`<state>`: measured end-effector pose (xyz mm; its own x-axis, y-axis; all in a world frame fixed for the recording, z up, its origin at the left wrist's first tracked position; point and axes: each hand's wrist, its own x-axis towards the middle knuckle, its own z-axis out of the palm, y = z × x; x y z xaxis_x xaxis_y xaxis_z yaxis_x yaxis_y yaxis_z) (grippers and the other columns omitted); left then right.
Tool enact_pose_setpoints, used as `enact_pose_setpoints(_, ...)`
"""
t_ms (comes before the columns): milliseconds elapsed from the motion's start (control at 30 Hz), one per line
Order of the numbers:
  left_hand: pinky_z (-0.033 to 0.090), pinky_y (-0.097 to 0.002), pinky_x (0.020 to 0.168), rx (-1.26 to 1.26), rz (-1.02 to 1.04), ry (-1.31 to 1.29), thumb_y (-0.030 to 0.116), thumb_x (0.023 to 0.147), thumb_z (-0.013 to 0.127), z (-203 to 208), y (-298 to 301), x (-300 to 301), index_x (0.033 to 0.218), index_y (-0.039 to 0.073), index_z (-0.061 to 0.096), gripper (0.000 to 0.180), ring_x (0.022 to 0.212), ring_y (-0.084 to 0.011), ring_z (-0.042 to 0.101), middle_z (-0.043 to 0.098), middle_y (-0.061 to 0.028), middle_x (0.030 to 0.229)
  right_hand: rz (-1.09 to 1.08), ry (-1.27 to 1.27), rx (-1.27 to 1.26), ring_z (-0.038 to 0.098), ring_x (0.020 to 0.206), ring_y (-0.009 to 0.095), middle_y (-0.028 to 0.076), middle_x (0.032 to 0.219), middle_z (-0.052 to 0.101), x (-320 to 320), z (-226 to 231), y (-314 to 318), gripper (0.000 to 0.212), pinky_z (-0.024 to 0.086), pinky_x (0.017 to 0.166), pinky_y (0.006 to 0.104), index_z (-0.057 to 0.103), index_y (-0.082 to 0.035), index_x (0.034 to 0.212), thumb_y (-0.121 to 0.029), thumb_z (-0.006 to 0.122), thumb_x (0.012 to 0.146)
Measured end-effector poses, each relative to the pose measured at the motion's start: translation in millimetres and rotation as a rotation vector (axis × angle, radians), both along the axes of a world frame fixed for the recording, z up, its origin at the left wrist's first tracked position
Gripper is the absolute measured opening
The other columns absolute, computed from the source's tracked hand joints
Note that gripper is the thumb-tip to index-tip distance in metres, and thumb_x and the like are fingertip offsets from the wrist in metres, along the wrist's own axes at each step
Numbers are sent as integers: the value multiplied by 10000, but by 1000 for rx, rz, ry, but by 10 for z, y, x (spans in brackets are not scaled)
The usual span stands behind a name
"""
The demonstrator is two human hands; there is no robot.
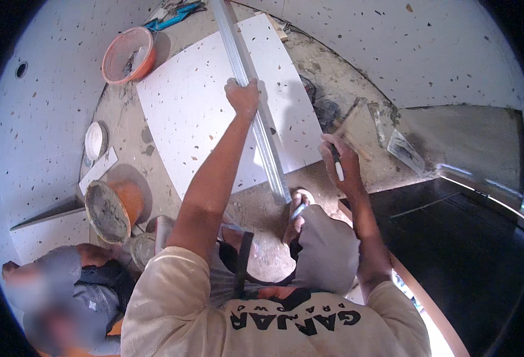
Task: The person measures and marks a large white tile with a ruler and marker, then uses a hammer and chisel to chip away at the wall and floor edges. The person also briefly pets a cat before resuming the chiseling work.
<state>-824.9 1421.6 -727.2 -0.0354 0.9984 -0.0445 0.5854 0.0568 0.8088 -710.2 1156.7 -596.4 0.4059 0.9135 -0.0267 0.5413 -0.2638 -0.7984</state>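
A long silver metal straightedge (266,146) lies slantwise across a large white speckled tile (190,119), running from the far edge of the view toward my feet. My left hand (242,97) is closed around it near the middle of its length. To the right, above the tile's near right edge, my right hand (345,159) is closed on a marker (339,170). The marker is dark with a white end that points down toward me. It is apart from the straightedge.
Left of the tile are an orange basin (152,58), a white bowl (95,141), a tile offcut (99,169) and a mortar bucket (132,202). Another person (71,291) sits at lower left. A dark panel (458,238) lies to the right, near a flat trowel (405,151).
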Motion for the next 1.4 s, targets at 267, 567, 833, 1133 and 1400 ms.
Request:
enact_pose_setpoints(267, 469, -451, 805, 139, 40, 142, 249, 686, 778, -533, -117, 24, 936, -99, 555, 483, 880, -396, 586, 580, -262, 937, -80, 163, -83, 650, 897, 315, 197, 984, 647, -68, -1118, -160, 361, 497, 810, 387, 561, -2, 1177, -219, 626, 896)
enact_pose_setpoints(567, 438, -434, 876, -21, 24, -8, 154, 708, 778, -690, -425, 288, 1016, -78, 490, 481, 1007, -380, 505, 496, -238, 1033, -42, 116, -178, 585, 1021, 375, 235, 1114, 586, -541, -1299, -345, 568, 460, 884, 436, 515, 25, 1217, -331, 712, 822)
enact_pose_setpoints(833, 404, -448, 923, 53, -33, 23, 128, 710, 766, -852, -600, 408, 1034, -101, 458, 503, 1035, -381, 476, 481, -242, 1041, -68, 201, -293, 531, 1104, 396, 241, 1198, 528, -634, -1427, -574, 712, 432, 929, 455, 430, -4, 1290, -355, 762, 767)
enact_pose_setpoints(1133, 415, -435, 869, 173, 64, 63, 169, 706, 765, -1015, -607, 594, 1012, -99, 463, 507, 980, -351, 498, 487, -229, 994, -134, 157, -251, 493, 1146, 408, 230, 1252, 466, -711, -1734, -714, 709, 417, 948, 470, 384, -33, 1332, -248, 750, 764)
enact_pose_setpoints(1400, 456, -412, 869, 139, 6, 96, 194, 675, 782, -1010, -502, 550, 1058, -98, 462, 578, 954, -346, 556, 508, -224, 1009, -182, 97, -141, 544, 985, 393, 204, 1101, 477, -724, -1746, -749, 597, 471, 797, 483, 436, -76, 1259, -170, 748, 759)
